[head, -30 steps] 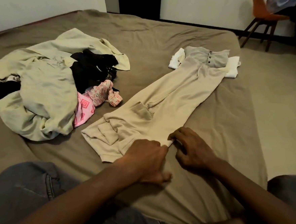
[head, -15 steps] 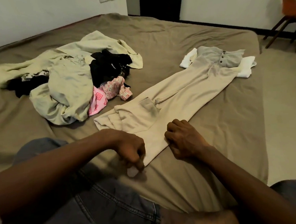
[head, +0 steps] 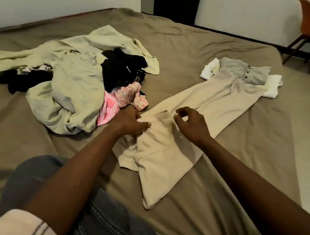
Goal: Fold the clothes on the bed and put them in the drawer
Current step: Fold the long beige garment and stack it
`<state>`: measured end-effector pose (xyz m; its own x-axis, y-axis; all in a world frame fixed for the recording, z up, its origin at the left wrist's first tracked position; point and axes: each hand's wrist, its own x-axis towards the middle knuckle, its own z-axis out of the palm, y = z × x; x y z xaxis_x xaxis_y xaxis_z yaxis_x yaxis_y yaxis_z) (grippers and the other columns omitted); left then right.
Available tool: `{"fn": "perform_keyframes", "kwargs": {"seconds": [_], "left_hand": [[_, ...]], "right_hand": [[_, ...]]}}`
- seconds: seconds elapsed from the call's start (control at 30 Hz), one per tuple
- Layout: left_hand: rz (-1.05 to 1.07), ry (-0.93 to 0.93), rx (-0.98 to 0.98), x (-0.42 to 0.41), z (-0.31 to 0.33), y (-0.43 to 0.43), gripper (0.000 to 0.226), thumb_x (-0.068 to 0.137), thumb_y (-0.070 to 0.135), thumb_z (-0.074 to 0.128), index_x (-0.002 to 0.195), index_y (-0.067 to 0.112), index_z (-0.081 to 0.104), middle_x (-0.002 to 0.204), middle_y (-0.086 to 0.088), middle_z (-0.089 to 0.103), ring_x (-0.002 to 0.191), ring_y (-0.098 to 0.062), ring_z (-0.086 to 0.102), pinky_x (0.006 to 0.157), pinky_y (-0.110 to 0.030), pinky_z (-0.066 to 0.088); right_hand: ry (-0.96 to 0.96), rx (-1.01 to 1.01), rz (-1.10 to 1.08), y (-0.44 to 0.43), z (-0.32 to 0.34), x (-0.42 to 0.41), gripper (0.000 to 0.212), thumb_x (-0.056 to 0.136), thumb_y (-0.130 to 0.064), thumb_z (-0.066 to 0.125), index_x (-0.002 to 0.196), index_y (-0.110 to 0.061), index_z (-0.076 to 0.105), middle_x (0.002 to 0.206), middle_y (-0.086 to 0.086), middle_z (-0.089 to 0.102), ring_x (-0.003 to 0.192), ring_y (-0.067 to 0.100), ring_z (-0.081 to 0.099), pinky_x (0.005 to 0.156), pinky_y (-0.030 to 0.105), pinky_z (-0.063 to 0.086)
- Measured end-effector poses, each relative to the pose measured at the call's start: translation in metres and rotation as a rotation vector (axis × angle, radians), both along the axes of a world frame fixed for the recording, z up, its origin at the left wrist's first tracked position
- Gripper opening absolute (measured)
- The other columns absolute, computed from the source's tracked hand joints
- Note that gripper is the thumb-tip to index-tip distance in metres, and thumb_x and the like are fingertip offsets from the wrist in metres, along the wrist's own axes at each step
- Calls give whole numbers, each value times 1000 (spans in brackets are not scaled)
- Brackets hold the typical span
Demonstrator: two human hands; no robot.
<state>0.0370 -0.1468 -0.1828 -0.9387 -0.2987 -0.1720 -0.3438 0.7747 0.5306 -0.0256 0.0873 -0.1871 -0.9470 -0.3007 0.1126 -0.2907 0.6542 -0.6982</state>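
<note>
While the long beige garment (head: 213,98) lies diagonally on the bed (head: 182,47), near end folded over and rumpled, I see my left grip (head: 132,122) resting flat and spread on its left edge. My right grip (head: 191,125) is over its middle, loosely curled, holding nothing.

Hem (head: 149,205) released, left hand (head: 130,123), right hand (head: 192,124) further up beige garment (head: 169,158)

At the far end of the beige garment (head: 195,103), a white cloth (head: 273,89) lies partly hidden beneath a grey top (head: 255,73); farther right, the picture's edge cuts off a blurred orange chair (head: 309,24).
</note>
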Motion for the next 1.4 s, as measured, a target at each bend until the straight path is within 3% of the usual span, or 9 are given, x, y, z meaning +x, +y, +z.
{"fn": "perform_keyframes", "kwargs": {"seconds": [0.1,0.2,0.4,0.53,0.67,0.83,1.1,1.17,1.4], "left_hand": [[-66,51,123,-5,3,-14,47,87,50,76,95,5,63,86,-6,65,76,-19,55,66,-34,39],[-109,62,321,-7,8,-23,37,90,43,76,87,9,61,83,-5,57,77,-17,51,69,-32,38],[-70,25,523,-7,13,-38,28,84,16,85,108,12,70,96,-5,72,85,-19,66,73,-34,58],[128,363,557,-17,12,-37,21,84,9,80,100,18,70,56,18,57,52,4,51,57,-19,43],[80,404,156,-18,8,-29,18,84,25,77,99,29,69,75,10,62,73,-11,59,74,-30,50],[90,459,-56,-19,2,-18,20,88,28,72,107,31,68,103,4,73,99,-24,65,81,-36,51],[163,288,104,-13,1,-24,44,79,30,81,120,25,67,115,-2,72,108,-24,66,93,-35,52],[181,282,132,-12,5,-27,38,77,25,80,114,27,70,109,0,72,104,-22,67,87,-31,51],[229,159,397,-12,5,-42,30,63,13,72,91,22,79,75,-1,76,76,-20,73,77,-38,63]], "right_hand": [[-240,139,-9,-31,5,-28,47,89,-46,71,125,-16,65,104,3,76,93,28,73,90,43,58],[-295,154,6,-38,13,-40,11,89,-26,72,89,-15,74,75,7,75,62,23,70,71,41,64],[-185,-114,-168,-36,13,-53,18,91,-29,64,81,-16,70,64,-3,66,55,20,61,64,40,57],[283,36,-186,-45,4,-17,13,97,-33,60,96,-20,59,96,-2,59,77,14,54,72,34,43],[473,232,371,-60,-2,67,48,98,-59,47,66,-23,45,59,-7,46,53,15,44,52,34,37],[528,567,860,-53,-34,108,48,100,-65,40,74,-24,40,63,-6,48,52,19,45,54,34,41],[201,-82,-95,-56,1,27,12,95,-35,64,99,-25,69,96,-5,69,91,18,65,81,34,49],[-76,56,-198,-54,14,-14,41,89,-35,69,126,-18,64,120,6,68,113,28,64,95,37,50],[-462,46,-96,-62,34,-47,4,87,-8,75,89,-11,73,71,7,61,60,19,52,52,25,42]]}}
